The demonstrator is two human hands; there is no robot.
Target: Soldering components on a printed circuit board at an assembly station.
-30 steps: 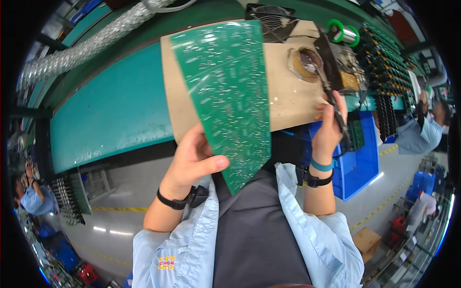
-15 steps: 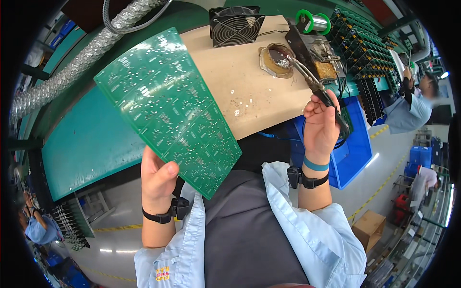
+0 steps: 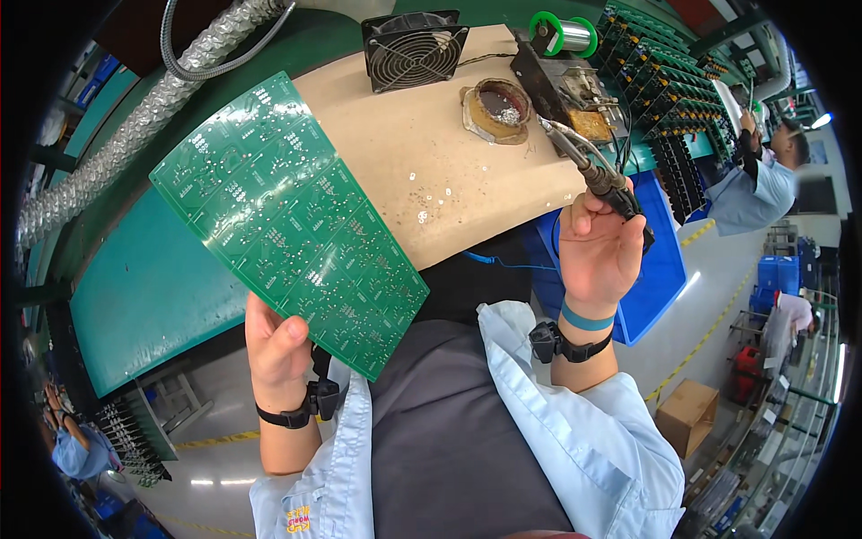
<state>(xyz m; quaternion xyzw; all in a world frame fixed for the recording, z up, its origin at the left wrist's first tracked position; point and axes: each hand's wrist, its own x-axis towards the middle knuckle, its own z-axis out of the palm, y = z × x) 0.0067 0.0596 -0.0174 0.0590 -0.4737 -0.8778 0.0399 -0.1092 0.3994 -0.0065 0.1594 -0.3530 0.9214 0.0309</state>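
A large green circuit board [image 3: 296,229], dotted with solder points, is held tilted by its lower left edge in my left hand [image 3: 278,346]. My thumb lies over its near side; the other fingers are mostly hidden behind it. In my right hand [image 3: 602,242] is a soldering iron [image 3: 600,172], gripped by its dark handle, its metal tip pointing up and left. That tip is apart from the board, just right of a round brown pot [image 3: 496,110] with silvery solder bits in it. Right of the pot stands a soldering iron holder [image 3: 588,124] with a yellowish sponge.
A small black fan [image 3: 415,52] and a green-rimmed solder wire spool [image 3: 564,36] stand at the back of the brown board [image 3: 359,112]. Racked circuit boards [image 3: 660,81] fill the back right. Below sits a blue bin [image 3: 660,278]. A silver duct [image 3: 135,117] crosses the left; a co-worker [image 3: 763,180] is far right.
My right hand has drawn the soldering iron down, so its tip has left the pot. The circuit board has shifted slightly left in my left hand, and the whole view has moved a little.
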